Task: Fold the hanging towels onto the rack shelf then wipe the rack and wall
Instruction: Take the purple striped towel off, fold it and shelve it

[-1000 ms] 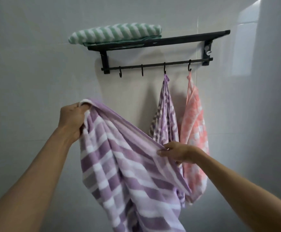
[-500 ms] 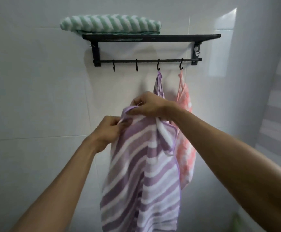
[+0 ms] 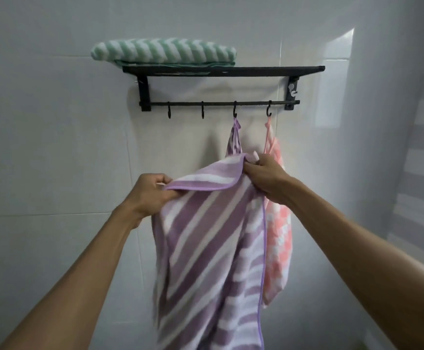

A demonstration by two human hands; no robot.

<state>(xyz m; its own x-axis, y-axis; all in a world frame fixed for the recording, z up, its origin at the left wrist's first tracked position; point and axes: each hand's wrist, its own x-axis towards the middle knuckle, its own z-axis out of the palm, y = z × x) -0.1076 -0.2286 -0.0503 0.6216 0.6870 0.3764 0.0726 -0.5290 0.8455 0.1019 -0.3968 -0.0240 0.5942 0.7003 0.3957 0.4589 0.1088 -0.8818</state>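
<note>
Our left hand (image 3: 150, 192) pinches one top corner of the purple striped towel (image 3: 205, 248) and our right hand (image 3: 264, 178) pinches the other, the cloth hanging folded below the black rack (image 3: 221, 72). Behind it a second purple towel (image 3: 233, 140) and a pink towel (image 3: 279, 223) hang from hooks (green towel (image 3: 163, 53) folded on the shelf).

Folded towel (image 3: 164, 52) lies on rack (image 3: 256, 71) shelf's left.

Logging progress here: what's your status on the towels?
Left hand and right hand grip purple striped towel, mid-fold. Green towel on shelf. Two hanging. Nothing blocking.
</note>
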